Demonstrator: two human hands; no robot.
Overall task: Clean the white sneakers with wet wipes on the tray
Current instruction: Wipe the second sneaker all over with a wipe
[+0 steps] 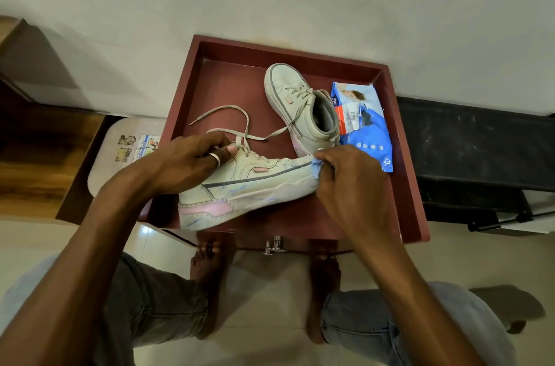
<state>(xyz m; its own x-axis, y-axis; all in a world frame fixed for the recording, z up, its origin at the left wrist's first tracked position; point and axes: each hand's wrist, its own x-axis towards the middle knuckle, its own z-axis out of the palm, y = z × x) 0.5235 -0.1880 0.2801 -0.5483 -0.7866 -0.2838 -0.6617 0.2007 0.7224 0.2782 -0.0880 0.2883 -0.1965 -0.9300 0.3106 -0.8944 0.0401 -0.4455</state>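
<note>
A white sneaker (249, 185) with a pink heel patch and blue marks lies across the front of the dark red tray (228, 77). My left hand (186, 164) grips it at the collar by the laces. My right hand (354, 185) pinches a bluish wet wipe (317, 167) against the sneaker's toe. The second white sneaker (300, 104) stands further back in the tray, laces loose. A blue wet wipes pack (365, 122) lies to its right inside the tray.
The tray sits on a drawer unit with metal handles (274, 245) against a white wall. A pale stool (126, 152) stands at the left, a black bench (474, 149) at the right. My bare feet and jeans are below.
</note>
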